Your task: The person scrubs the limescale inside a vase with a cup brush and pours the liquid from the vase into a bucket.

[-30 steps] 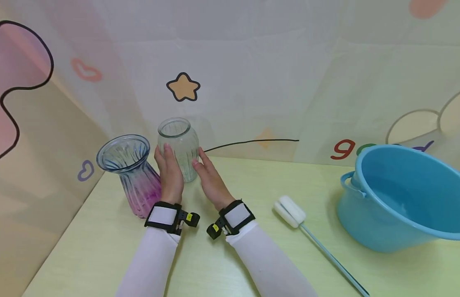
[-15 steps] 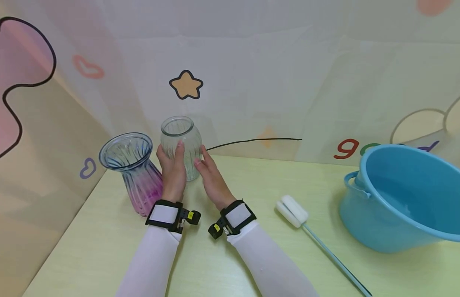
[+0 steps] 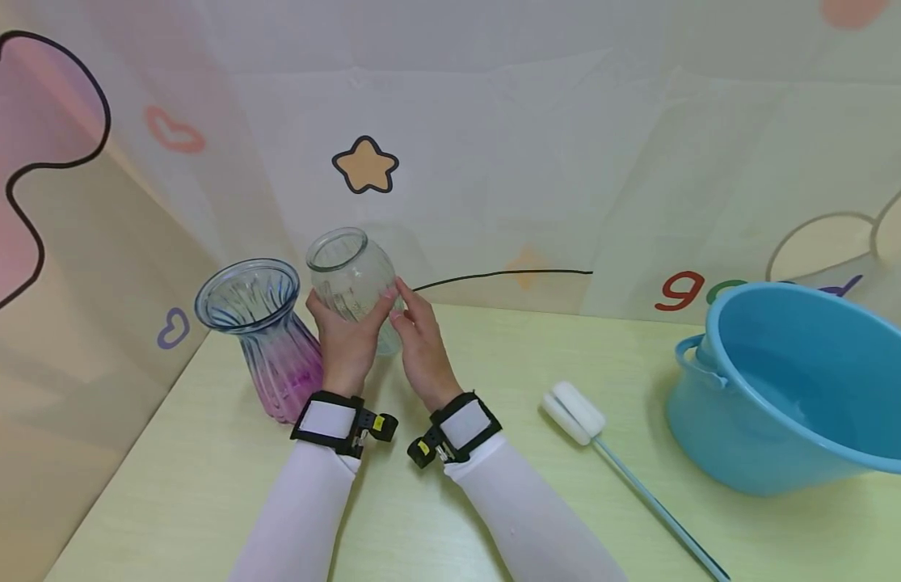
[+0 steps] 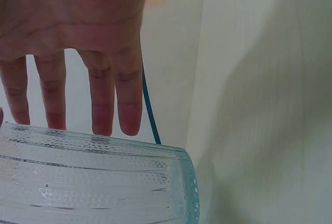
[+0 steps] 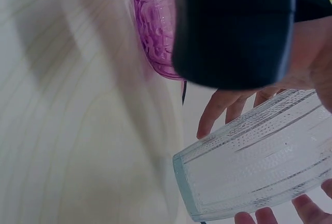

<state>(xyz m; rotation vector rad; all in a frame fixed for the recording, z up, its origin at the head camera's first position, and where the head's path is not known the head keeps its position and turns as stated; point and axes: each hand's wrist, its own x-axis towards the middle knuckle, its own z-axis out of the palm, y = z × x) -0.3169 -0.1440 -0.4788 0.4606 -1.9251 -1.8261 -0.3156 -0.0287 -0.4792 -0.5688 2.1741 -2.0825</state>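
Observation:
A clear ribbed glass jar [image 3: 348, 284] is held between both hands at the back left of the table, its mouth tipped to the left. My left hand [image 3: 348, 346] grips its left side, with the thumb across the near face. On the right side, the fingers and thumb of my right hand [image 3: 428, 360] hold the glass. The left wrist view shows the left fingers [image 4: 128, 99] stretched along the glass wall. In the right wrist view the base of the jar [image 5: 254, 167] is off the tabletop. A blue-to-purple glass vase [image 3: 279, 356] stands just left of the left hand.
On the right stands a light blue bucket [image 3: 755, 428] with a side handle. Between it and my right arm lies a white sponge brush [image 3: 575, 414] with a long handle. A printed cloth wall [image 3: 494, 178] closes off the table's back.
The jar has gone from nearly upright to leaning left. My left thumb has slid rightward over its near face, and the left hand has turned with it. Vase, brush and bucket stay put.

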